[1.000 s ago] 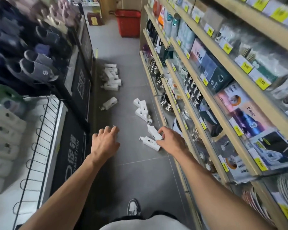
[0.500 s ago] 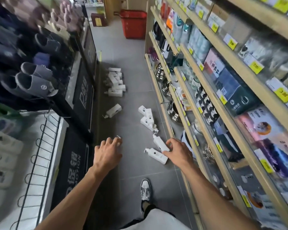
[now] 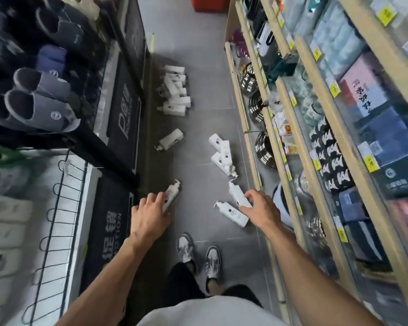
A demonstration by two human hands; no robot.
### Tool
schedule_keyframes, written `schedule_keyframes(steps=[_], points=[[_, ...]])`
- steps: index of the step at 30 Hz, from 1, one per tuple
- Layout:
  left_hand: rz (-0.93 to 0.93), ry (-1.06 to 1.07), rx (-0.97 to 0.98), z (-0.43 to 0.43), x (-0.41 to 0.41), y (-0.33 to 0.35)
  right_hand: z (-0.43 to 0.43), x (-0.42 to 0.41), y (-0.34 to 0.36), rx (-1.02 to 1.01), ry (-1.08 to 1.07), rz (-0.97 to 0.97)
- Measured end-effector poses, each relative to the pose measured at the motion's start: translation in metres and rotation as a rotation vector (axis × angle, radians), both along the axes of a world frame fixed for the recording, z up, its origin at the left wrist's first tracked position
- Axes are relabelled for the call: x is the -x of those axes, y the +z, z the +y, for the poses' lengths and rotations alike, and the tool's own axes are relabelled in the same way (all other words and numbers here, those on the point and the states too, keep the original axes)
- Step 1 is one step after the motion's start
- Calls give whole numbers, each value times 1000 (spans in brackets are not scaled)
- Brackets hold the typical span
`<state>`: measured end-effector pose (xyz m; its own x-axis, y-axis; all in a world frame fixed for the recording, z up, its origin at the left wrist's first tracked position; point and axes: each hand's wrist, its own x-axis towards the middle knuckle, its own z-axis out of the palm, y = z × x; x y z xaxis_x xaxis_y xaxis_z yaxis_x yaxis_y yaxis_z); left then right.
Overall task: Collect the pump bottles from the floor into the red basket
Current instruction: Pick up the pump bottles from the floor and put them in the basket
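Holds one white pump bottle (image 3: pixel 172 194) in the left hand (image 3: pixel 149 217), fingers curled round its body, nozzle poking out past the fingertips. Pinches a second bottle (image 3: pixel 236 193) with the right hand (image 3: pixel 259 211), thumb and forefinger closed on its lower end. Has a third bottle (image 3: pixel 232 214) lying just beside the right thumb. Faces three more bottles (image 3: pixel 222 152) clustered beyond the right hand, a lone bottle (image 3: pixel 171 138) beyond the left, a heap (image 3: pixel 176 90) farther out, and the red basket (image 3: pixel 206 3) far ahead of both hands.
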<state>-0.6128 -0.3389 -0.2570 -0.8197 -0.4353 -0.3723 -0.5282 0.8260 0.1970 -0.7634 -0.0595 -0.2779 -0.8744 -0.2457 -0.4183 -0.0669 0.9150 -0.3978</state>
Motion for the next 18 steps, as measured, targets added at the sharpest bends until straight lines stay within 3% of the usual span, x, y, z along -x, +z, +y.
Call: schedule_keyframes(steps=[18], points=[[-226,39,-116,-79,80,-114,-42,57,-125,-133,-130,-212]])
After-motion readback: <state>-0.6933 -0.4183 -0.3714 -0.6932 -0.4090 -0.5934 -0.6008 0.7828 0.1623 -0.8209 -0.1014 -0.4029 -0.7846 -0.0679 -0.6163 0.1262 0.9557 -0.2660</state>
